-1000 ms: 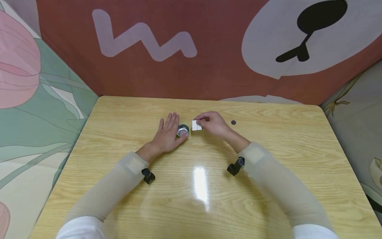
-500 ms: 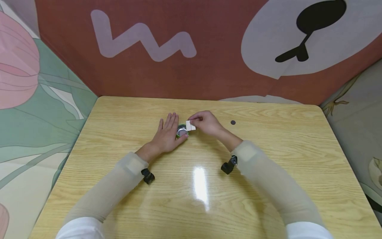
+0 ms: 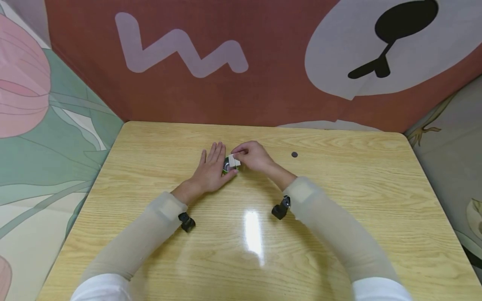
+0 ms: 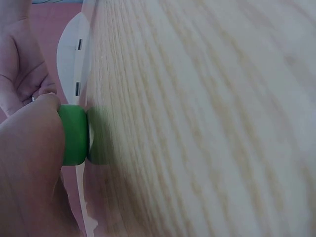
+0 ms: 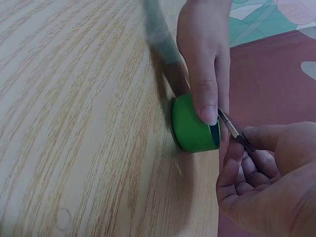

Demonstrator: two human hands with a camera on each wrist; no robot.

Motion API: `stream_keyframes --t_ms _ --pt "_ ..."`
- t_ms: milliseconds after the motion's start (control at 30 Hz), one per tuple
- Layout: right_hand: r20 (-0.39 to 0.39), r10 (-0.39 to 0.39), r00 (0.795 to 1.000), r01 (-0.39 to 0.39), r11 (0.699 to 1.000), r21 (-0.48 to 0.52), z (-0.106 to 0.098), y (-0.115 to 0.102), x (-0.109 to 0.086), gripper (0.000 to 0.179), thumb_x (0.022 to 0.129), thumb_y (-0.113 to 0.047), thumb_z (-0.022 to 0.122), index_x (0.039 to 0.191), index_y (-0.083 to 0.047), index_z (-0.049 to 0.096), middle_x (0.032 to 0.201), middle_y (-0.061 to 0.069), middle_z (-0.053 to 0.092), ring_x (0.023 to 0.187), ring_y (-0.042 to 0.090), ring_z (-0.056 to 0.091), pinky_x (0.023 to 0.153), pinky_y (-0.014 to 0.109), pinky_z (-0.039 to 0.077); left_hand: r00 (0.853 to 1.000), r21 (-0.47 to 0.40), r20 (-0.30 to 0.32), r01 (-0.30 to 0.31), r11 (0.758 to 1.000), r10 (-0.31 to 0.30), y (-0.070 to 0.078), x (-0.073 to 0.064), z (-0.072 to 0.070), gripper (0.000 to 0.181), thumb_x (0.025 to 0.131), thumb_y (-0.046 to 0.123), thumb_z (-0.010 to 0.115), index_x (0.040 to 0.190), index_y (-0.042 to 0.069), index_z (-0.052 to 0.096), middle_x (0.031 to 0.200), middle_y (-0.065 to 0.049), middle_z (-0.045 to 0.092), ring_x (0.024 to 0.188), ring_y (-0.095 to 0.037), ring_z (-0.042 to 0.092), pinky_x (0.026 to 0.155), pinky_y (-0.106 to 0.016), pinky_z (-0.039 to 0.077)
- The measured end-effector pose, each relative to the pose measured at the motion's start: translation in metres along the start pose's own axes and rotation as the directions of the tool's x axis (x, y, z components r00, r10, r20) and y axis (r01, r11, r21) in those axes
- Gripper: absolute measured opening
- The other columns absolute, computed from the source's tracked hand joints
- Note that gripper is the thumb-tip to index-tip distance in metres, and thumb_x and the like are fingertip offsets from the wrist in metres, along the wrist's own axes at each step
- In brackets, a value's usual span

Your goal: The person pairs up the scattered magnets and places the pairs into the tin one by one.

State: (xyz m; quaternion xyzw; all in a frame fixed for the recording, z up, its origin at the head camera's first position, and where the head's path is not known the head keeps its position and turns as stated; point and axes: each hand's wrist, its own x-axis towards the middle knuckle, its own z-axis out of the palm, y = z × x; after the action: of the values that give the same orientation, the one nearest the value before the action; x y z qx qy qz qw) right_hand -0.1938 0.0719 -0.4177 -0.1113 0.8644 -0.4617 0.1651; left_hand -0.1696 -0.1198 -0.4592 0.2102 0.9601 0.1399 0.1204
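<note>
Near the table's (image 3: 339, 200) middle, your left hand (image 3: 208, 171) lies flat, fingers straight, its thumb pressed against a small green tin (image 5: 193, 126). Your right hand (image 3: 253, 156) pinches a white card (image 3: 234, 161) over the tin's open top. No writing is legible.

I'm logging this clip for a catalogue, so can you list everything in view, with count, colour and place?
Table: one, light wood grain, fills the lower view.
Tin: one, small, round, green, on the table at mid-centre between the hands.
Card: one, small, white, held over the tin's open top.
Dark disc: one, small, on the table to the right of the hands.
Backdrop: red-brown with pale shapes behind; green and pink at the left.
Wrist cameras: two, black, one under each forearm.
Left hand: fingers straight, thumb against the tin's side.
Right hand: pinches the card.
</note>
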Motion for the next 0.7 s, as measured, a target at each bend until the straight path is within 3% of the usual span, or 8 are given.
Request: stream_keyframes --t_ms 133,367,600,700 --pt "0.003 -0.005 1.0 0.005 1.0 -0.024 0.004 0.0 0.002 0.021 0.101 -0.014 0.065 0.115 -0.004 0.075 0.094 0.009 0.071 0.075 0.019 0.062 0.063 0.027 0.049 1.0 0.0 0.001 0.001 1.0 -0.001 0.001 0.0 0.0 0.095 0.104 0.063 0.036 0.161 -0.001 -0.005 0.169 -0.019 -0.006 0.155 -0.03 -0.013 0.122 -0.056 -0.005" --pt "0.0 -0.019 1.0 0.019 0.995 -0.094 0.01 0.001 0.004 0.019 0.101 -0.013 0.065 0.113 -0.004 0.075 0.102 0.009 0.072 0.087 0.017 0.064 0.07 0.028 0.052 1.0 -0.007 -0.004 0.001 1.0 -0.002 0.0 0.001 0.0 0.095 0.104 0.063 0.036 0.161 -0.001 -0.004 0.169 -0.019 -0.005 0.155 -0.03 -0.012 0.122 -0.057 -0.003" --pt "-0.05 -0.053 0.997 0.043 0.984 -0.175 0.018 -0.005 0.007 0.012 0.092 -0.012 0.076 0.099 -0.003 0.074 0.085 0.005 0.071 0.078 0.016 0.065 0.068 0.026 0.05 1.0 -0.018 -0.001 0.005 1.0 -0.005 0.001 -0.002 0.0 0.095 0.104 0.064 0.037 0.161 0.0 -0.004 0.169 -0.018 -0.006 0.155 -0.028 -0.014 0.122 -0.056 -0.004" --pt "-0.068 -0.08 0.994 0.06 0.965 -0.254 0.021 -0.005 0.006 0.012 0.09 -0.014 0.079 0.097 -0.005 0.074 0.087 0.004 0.071 0.079 0.015 0.064 0.07 0.027 0.051 1.0 -0.018 -0.002 0.003 1.0 -0.003 0.001 -0.001 0.0 0.096 0.104 0.064 0.037 0.161 0.0 -0.005 0.169 -0.019 -0.006 0.155 -0.029 -0.013 0.122 -0.056 -0.004"
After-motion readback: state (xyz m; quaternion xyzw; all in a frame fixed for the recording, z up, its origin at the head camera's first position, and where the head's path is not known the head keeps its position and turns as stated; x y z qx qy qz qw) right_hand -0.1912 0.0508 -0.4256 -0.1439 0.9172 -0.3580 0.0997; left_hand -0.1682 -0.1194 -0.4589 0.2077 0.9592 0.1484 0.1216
